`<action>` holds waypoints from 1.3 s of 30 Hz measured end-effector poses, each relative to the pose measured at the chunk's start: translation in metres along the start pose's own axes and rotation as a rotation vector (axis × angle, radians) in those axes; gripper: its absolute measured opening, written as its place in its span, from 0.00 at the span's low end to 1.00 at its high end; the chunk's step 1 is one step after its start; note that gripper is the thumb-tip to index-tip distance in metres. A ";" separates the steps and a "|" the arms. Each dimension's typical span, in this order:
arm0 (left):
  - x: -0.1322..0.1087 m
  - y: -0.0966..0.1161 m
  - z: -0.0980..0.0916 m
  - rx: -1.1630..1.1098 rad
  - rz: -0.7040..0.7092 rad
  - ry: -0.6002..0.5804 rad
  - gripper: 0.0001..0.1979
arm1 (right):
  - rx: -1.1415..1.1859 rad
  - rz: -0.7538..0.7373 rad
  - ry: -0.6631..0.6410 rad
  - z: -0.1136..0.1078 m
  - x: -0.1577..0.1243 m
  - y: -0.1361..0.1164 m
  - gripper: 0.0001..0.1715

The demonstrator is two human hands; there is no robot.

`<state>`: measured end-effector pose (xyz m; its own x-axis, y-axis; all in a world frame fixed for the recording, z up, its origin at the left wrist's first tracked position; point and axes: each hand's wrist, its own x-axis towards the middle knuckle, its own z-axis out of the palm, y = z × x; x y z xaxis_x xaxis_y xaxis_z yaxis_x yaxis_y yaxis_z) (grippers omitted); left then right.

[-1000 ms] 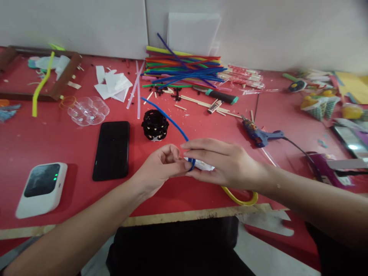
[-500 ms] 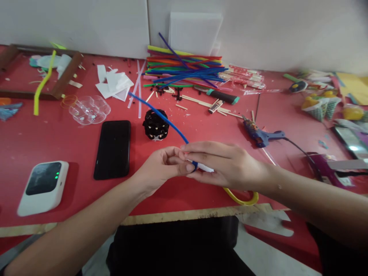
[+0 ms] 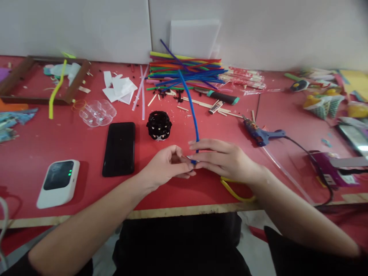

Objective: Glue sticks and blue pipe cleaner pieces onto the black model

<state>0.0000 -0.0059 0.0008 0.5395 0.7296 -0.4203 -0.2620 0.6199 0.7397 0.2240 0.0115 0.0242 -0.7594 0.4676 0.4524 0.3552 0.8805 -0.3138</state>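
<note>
Blue stem [image 3: 192, 103]: right of the black cup [image 3: 159, 125], near end held in the narrow grips of left hand [image 3: 162, 167] and right hand [image 3: 231, 161], both equally near; long axis runs away past the cup.

L forearm [image 3: 97, 214] & R forearm [image 3: 296, 211] bare, angling in fr. lower corners, hands meeting approx. ctr. L hand [image 3: 168, 165] pinching, thumb laid fwd over bent fingers. R hand [image 3: 227, 159] back-up, fingers slightly bent, tips by L thumb; R grip unclear.
</note>
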 end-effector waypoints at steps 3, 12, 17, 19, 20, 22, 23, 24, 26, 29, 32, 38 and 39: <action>0.001 -0.002 0.000 0.022 -0.029 -0.013 0.23 | 0.044 -0.016 0.057 0.005 -0.006 0.001 0.09; 0.008 -0.004 -0.003 0.044 -0.058 -0.070 0.29 | -0.005 -0.026 0.112 0.014 -0.006 0.001 0.08; 0.010 -0.003 -0.003 0.063 -0.048 -0.078 0.30 | 0.033 -0.007 0.120 0.014 -0.004 -0.003 0.09; 0.010 -0.003 -0.002 0.065 -0.043 -0.082 0.30 | 0.051 -0.003 0.116 0.014 -0.004 -0.003 0.08; 0.010 -0.003 -0.002 0.068 -0.040 -0.083 0.31 | 0.056 -0.002 0.112 0.014 -0.004 -0.003 0.08; 0.010 -0.003 -0.001 0.075 -0.035 -0.082 0.31 | 0.063 0.002 0.102 0.014 -0.004 -0.003 0.08; 0.011 -0.004 -0.001 0.080 -0.031 -0.080 0.32 | 0.066 0.006 0.099 0.014 -0.004 -0.003 0.08; 0.011 -0.004 -0.001 0.085 -0.027 -0.078 0.31 | 0.070 0.009 0.096 0.014 -0.004 -0.002 0.09; 0.011 -0.005 -0.001 0.094 -0.018 -0.074 0.31 | 0.088 0.007 0.100 0.015 -0.005 -0.001 0.09; 0.012 -0.005 0.000 0.098 0.002 -0.061 0.32 | 0.085 -0.003 0.125 0.016 -0.008 0.001 0.09; 0.012 -0.005 0.001 0.095 0.040 -0.034 0.31 | -0.014 0.011 0.187 0.018 -0.012 0.002 0.10; 0.013 -0.005 0.006 0.070 0.175 0.022 0.29 | -0.050 -0.013 0.243 0.018 -0.010 0.000 0.16; 0.013 -0.005 0.007 0.069 0.197 0.027 0.29 | -0.029 -0.036 0.232 0.018 -0.009 0.000 0.19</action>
<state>0.0142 -0.0016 -0.0042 0.4617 0.8426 -0.2773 -0.3039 0.4439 0.8430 0.2209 0.0062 0.0049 -0.6272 0.4381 0.6440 0.3480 0.8973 -0.2715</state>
